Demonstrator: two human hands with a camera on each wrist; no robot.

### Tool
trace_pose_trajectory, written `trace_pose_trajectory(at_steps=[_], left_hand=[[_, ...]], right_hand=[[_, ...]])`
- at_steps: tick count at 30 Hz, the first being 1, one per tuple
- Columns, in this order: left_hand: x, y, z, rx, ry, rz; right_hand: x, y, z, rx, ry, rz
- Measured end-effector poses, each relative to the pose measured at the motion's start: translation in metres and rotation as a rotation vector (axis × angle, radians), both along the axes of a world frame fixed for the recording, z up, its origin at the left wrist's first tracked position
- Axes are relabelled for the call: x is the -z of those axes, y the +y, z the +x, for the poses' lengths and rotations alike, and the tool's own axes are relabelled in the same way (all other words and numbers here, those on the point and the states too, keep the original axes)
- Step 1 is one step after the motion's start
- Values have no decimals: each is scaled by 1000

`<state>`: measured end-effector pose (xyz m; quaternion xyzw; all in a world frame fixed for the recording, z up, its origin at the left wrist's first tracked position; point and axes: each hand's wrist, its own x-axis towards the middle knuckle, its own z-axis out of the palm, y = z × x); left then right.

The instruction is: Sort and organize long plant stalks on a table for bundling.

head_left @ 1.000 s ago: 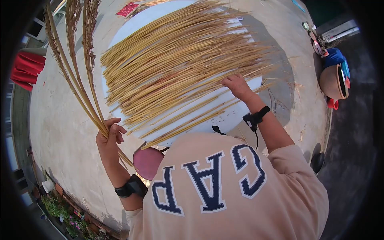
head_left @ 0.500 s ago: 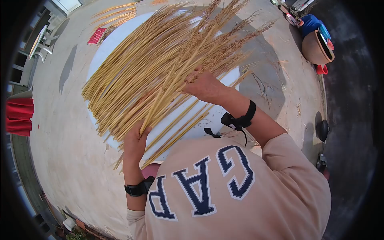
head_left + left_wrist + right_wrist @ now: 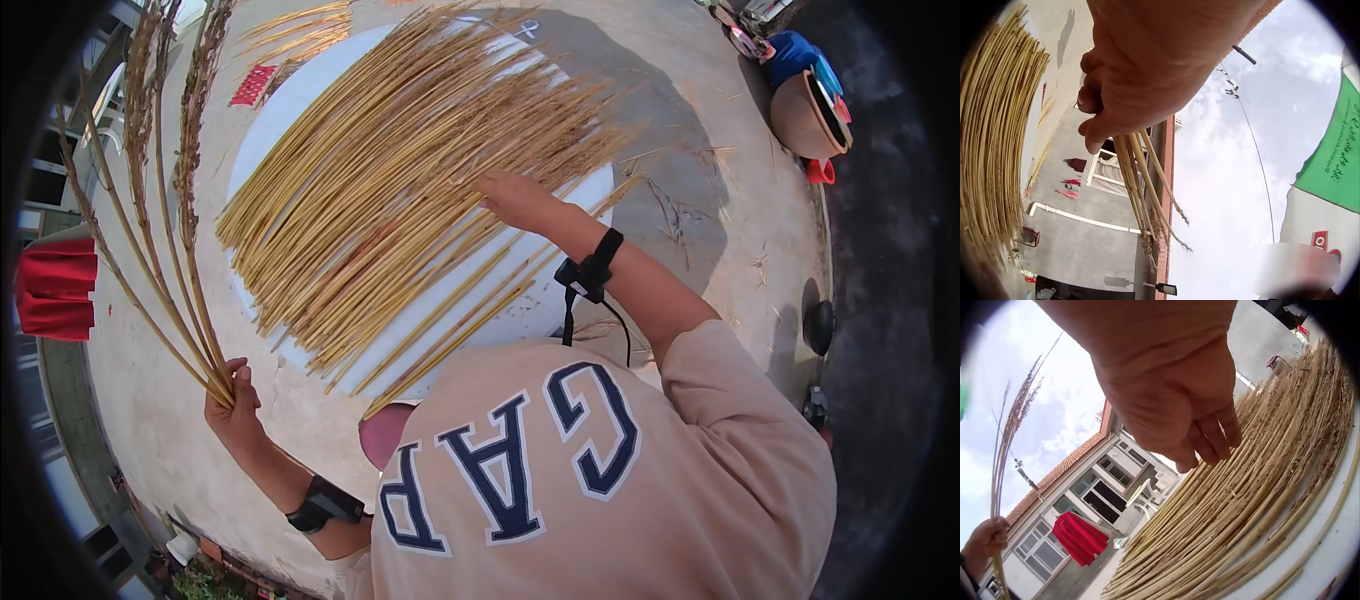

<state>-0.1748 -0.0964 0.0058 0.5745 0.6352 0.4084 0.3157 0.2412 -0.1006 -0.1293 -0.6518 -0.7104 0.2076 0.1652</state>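
In the head view my left hand (image 3: 234, 392) is out to the left, gripping the lower ends of several long seed-headed stalks (image 3: 1138, 172). Their tops fan upward, away from the table. A broad layer of similar yellow stalks (image 3: 370, 200) lies side by side on a round white table (image 3: 250, 170), brown seed heads toward the right. My right hand (image 3: 522, 203) is over the near side of this layer, palm down. In the right wrist view its fingers (image 3: 1213, 439) hang relaxed, with fingertips right at the stalks and nothing held.
A few loose stalks (image 3: 450, 340) lie apart at the table's near edge. A round pink seat (image 3: 383, 435) is partly hidden by the shirt. A red cloth (image 3: 55, 290) hangs at the left. At the right stand a clay pot (image 3: 800, 112) and a red mug (image 3: 821, 172).
Half a second ago the left hand's stalks lay across the layer, beside the right hand. Now the left hand has swung them out left and upright again; the right hand stays over the layer.
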Motion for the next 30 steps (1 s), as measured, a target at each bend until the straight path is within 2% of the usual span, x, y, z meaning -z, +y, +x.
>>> trace_pose_trajectory(at_steps=[3, 4, 5, 6, 7, 8, 10, 12, 16, 18, 20, 22, 25, 30], left_hand=[[-18, -21, -10, -91, -47, 73], [-21, -26, -14, -165, -75, 163], [-23, -30, -19, -241, -102, 253], [-24, -33, -23, -254, -97, 251], [-25, -36, -28, -225, -210, 368], [-27, -39, -31, -192, -322, 486], [-29, -42, -34, -189, -368, 522], [-28, -41, -39, -74, -534, 587], [-18, -40, -23, -40, -553, 575], [-11, -39, -14, 47, -551, 552], [-9, -37, -5, 37, -521, 567], [-8, -36, 0, 68, -531, 544], [-6, -29, 1, 111, -561, 537], [0, -24, 10, 127, -614, 517]], right_hand=[[61, -9, -14, -203, -106, -127], [73, -12, -19, -305, -160, -194], [82, -18, -23, -317, -159, -194], [90, -26, -23, -245, -131, 114], [91, -32, -24, -170, -97, 418], [91, -37, -23, -183, -92, 414], [89, -42, -19, -146, -93, 201], [99, -44, -18, -113, -142, 232], [104, -39, -21, 3, -204, 233], [101, -36, -23, -17, -250, 222], [103, -33, -21, -30, -302, 215], [102, -30, -14, -153, -429, 254], [90, -23, 3, -239, -324, 168], [83, -20, 14, -293, -312, 97]])
